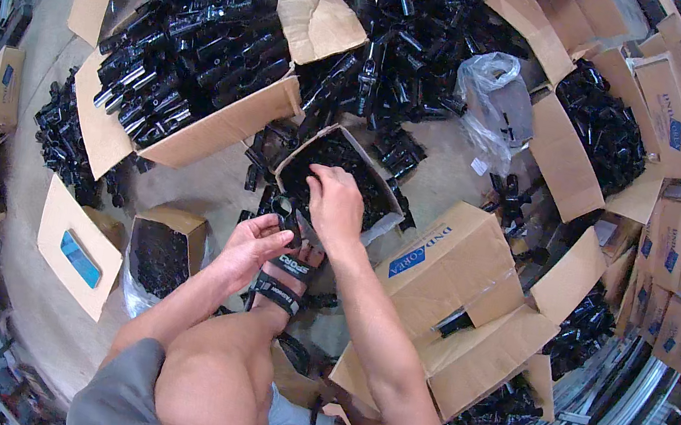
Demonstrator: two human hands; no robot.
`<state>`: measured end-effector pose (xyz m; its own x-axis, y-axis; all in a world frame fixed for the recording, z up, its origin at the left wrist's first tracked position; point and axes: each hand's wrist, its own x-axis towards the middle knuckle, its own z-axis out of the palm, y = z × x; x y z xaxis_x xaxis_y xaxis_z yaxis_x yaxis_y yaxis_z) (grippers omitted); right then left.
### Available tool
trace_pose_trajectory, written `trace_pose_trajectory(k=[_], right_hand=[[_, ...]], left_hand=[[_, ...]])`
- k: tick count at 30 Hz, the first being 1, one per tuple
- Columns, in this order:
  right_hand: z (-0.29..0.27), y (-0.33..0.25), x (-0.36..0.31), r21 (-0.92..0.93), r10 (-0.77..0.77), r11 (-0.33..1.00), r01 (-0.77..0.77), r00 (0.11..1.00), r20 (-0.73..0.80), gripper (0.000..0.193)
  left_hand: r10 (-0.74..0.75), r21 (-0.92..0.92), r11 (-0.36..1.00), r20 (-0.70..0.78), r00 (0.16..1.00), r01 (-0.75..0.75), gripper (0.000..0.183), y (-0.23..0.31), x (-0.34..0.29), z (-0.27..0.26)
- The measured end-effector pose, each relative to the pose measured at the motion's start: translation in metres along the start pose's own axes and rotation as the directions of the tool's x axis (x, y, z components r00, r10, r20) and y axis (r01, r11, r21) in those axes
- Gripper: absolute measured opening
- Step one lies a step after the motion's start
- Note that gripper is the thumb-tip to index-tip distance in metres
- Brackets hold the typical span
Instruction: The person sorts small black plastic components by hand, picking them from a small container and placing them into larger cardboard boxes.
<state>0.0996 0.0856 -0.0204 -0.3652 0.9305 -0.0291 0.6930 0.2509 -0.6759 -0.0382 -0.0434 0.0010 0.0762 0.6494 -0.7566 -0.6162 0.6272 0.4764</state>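
Note:
My left hand [256, 243] is closed on a glossy black part with a ring-shaped end [286, 205], held just above my sandalled foot. Over a small open carton [283, 169] full of small dark pieces [341, 154], my right hand [336, 198] has its fingers bent together at the near left side. Whatever the right fingertips may be pinching is too small or hidden to make out. Loose black parts [264, 159] lie on the floor left of this carton.
A large carton [220, 125] heaped with black tubular parts stands far left, beside a big loose pile [409, 17]. Clear plastic bags [494, 103] lie at far right. Cartons [449, 262] crowd my right side. A phone [81, 257] rests on a carton flap at left.

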Motion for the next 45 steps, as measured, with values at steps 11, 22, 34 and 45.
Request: trace_pose_trajectory(k=[11,22,34,45], right_hand=[[0.023,0.012,0.002,0.043,0.023,0.999,-0.022,0.999,-0.025,0.019],[-0.031,-0.038,-0.036,0.749,0.392,0.595,-0.291,0.919,0.046,0.011],[-0.031,-0.037,-0.038,0.735,0.326,0.609,-0.298,0.939,0.11,0.008],[-0.028,-0.018,-0.041,0.731,0.266,0.643,-0.229,0.962,0.068,0.015]], left_hand=[[0.085,0.081,0.993,-0.036,0.996,-0.081,0.016,0.038,-0.012,0.033],[0.132,-0.007,0.991,-0.033,0.991,-0.132,0.022,0.026,0.007,0.017],[0.161,0.098,0.983,-0.039,0.986,-0.157,0.018,0.028,0.012,0.002],[0.249,0.144,0.958,0.007,0.968,-0.248,0.009,0.037,0.01,0.021]])
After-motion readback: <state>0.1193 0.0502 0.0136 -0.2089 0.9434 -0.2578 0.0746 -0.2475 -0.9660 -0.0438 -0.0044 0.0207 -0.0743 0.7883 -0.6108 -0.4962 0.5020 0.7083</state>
